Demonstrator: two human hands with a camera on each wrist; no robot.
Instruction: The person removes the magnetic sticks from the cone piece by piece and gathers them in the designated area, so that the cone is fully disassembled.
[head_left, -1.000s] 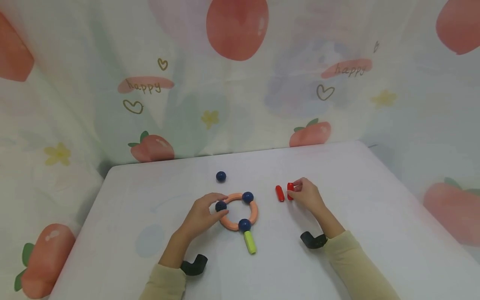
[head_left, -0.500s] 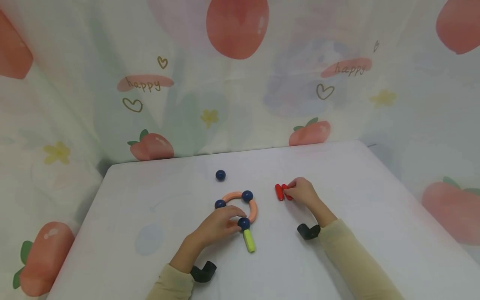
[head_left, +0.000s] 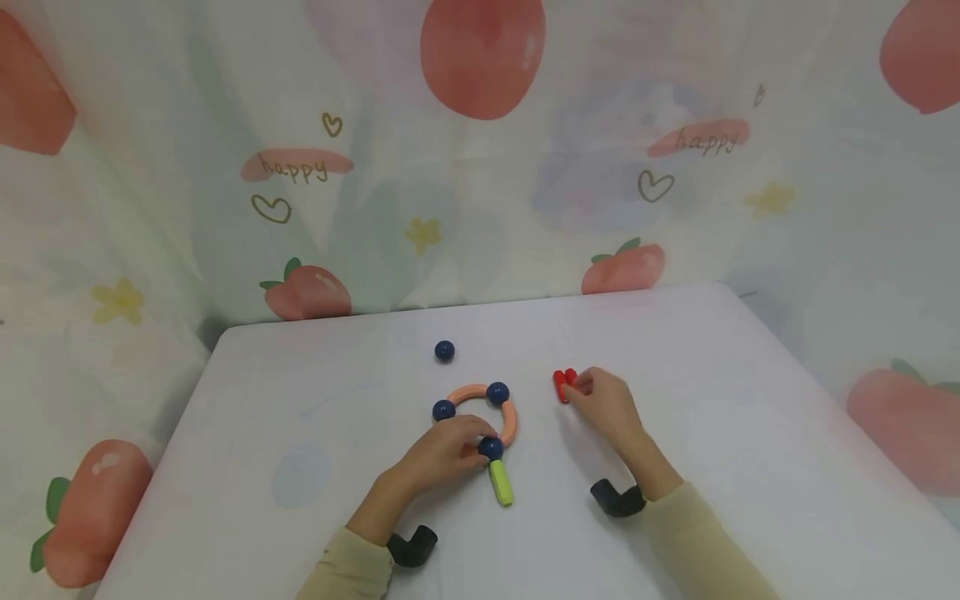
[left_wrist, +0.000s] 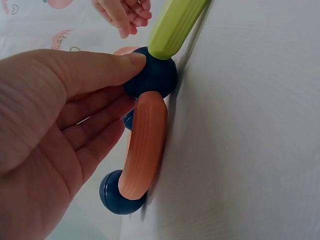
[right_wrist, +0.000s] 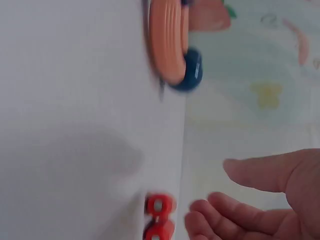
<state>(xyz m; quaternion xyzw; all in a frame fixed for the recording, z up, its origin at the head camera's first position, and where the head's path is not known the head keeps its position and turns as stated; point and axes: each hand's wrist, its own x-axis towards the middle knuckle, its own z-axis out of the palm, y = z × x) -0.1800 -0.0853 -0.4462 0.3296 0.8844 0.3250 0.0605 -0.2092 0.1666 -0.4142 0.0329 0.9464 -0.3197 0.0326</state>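
Note:
My left hand [head_left: 447,452] pinches a dark blue magnetic ball [left_wrist: 155,75] between thumb and fingers, at the front of a ring. Curved orange magnetic rods [left_wrist: 145,145] and blue balls make up this ring. From the pinched ball a lime-green magnetic rod [head_left: 501,483] points toward the person. Two red magnetic rods [head_left: 560,387] lie side by side to the right of the ring. Beside them is my right hand [head_left: 607,408]; the right wrist view shows its thumb and fingers apart, nothing between them, near the ends of the red rods [right_wrist: 159,205].
A loose blue ball [head_left: 445,351] sits behind the ring on the white tabletop [head_left: 300,367]. A printed curtain [head_left: 465,208] hangs behind the table's back edge. Dark wrist mounts [head_left: 618,498] stick out below both hands.
My left hand has moved from the ring's left ball to its front ball and pinched it. The right hand has brought one red rod up beside the other and let go.

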